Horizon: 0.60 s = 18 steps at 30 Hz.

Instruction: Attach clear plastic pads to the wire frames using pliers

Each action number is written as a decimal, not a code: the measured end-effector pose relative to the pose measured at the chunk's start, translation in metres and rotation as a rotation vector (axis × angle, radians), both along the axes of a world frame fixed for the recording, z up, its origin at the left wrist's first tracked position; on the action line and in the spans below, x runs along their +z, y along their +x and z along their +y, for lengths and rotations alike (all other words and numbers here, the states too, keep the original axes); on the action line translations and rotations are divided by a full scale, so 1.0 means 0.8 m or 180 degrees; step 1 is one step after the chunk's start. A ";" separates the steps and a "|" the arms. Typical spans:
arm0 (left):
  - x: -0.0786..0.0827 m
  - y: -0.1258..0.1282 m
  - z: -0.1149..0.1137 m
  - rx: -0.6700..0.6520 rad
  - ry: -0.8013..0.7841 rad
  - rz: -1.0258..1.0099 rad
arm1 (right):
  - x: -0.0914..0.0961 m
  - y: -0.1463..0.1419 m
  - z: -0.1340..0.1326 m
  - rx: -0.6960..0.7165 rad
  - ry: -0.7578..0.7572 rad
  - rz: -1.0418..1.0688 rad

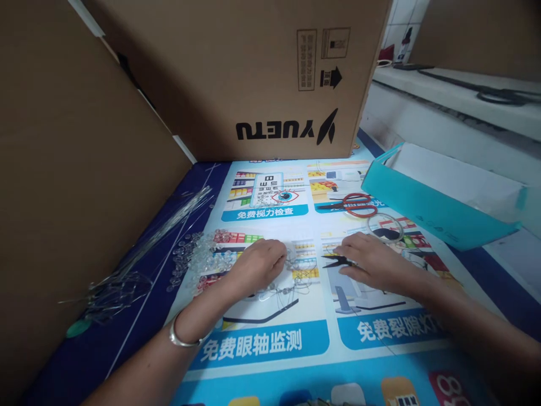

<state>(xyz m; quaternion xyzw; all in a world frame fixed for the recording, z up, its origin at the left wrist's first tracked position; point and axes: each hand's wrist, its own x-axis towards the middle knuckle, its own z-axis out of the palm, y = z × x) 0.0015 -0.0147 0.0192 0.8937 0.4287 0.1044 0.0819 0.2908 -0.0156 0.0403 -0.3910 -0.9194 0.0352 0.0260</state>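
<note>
My left hand (260,263) is closed in a pinch at the centre of the printed mat. Thin wire with clear beads (287,290) loops out from its fingertips and lies just to the right and below them. To the right, my right hand (372,260) is closed round a pair of pliers (338,261). Their dark, pointed jaws stick out to the left between thumb and fingers, while the handles are hidden under the palm. Loose clear beads (203,254) are heaped left of my left hand.
Red-handled scissors (359,205) and a wire coil (385,227) lie beyond my right hand. A teal box (439,208) stands at right. Bundled wires (164,225) and tangled wire pieces (116,293) lie at left. Cardboard walls (253,67) close off the back and left.
</note>
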 end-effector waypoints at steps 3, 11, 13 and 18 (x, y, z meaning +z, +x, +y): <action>-0.001 -0.001 0.002 0.0047 0.0007 0.0021 | 0.012 0.020 0.006 -0.0193 -0.0011 0.0066; -0.005 -0.003 0.003 0.0119 -0.0039 -0.0062 | 0.002 0.041 -0.001 -0.0094 -0.0098 -0.0458; -0.006 -0.004 0.004 0.0111 -0.0033 -0.0086 | 0.001 0.033 -0.005 -0.0078 -0.0096 -0.0540; -0.010 -0.005 0.006 0.0051 0.0033 -0.0201 | 0.002 0.016 -0.008 -0.0285 0.0004 -0.0688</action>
